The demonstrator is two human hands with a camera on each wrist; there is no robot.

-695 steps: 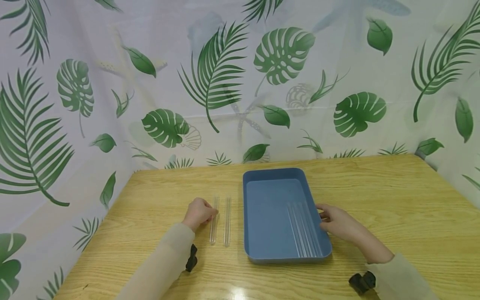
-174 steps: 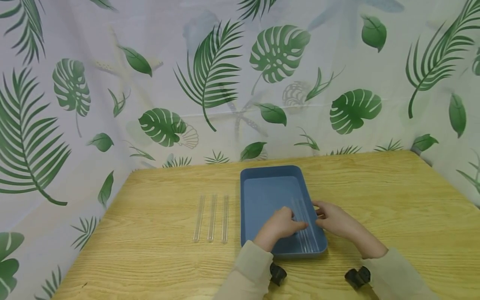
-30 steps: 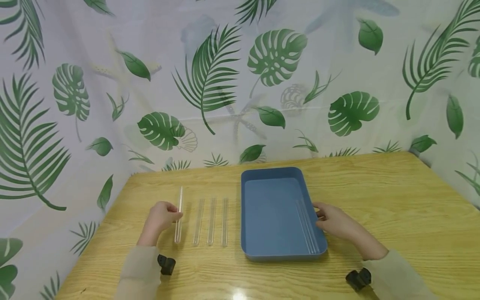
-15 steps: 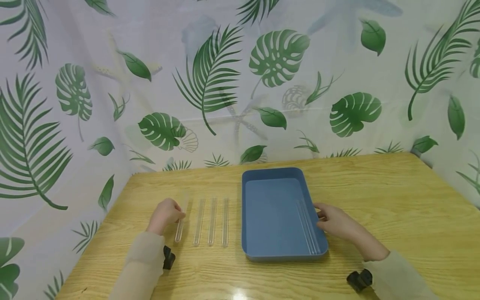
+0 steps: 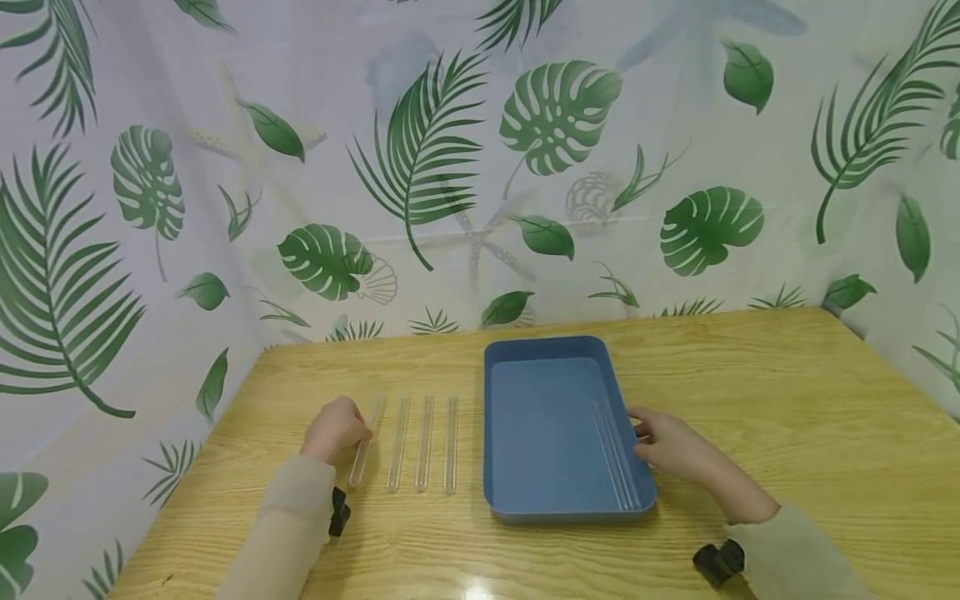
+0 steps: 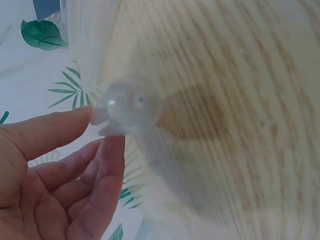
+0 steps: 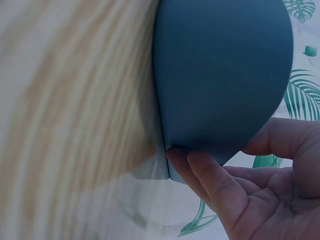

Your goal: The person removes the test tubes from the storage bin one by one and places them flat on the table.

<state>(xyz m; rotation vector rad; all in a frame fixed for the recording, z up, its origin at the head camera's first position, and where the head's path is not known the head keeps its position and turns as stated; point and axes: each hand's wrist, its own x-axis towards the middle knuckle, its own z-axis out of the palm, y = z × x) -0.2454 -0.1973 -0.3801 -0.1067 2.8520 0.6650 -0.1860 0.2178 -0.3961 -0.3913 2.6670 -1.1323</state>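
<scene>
The near, rounded end of a clear, slim, glass-like test tube (image 5: 361,463) points toward the person over a yellowish wood-grain table (image 5: 420,550). It looks light and stiff yet slippery, and fragile if glass; a gentle pinch around mid-length should suit. The left hand (image 5: 335,429) pinches it roughly there, left of three matching clear tubes (image 5: 424,446) lying side by side. Well apart at right, the right hand (image 5: 678,446) rests relaxed fingers against the outer wall of a shallow, blue, rectangular tray (image 5: 536,442); clear tubes (image 5: 617,454), hard to count, lie along its right side. The left wrist view shows the tube end-on with thumb and fingertips meeting it, mostly hidden in the head view; the right wrist view shows fingertips low on the tray's wall. Farthest stands a white, leaf-printed cloth (image 5: 465,292).
</scene>
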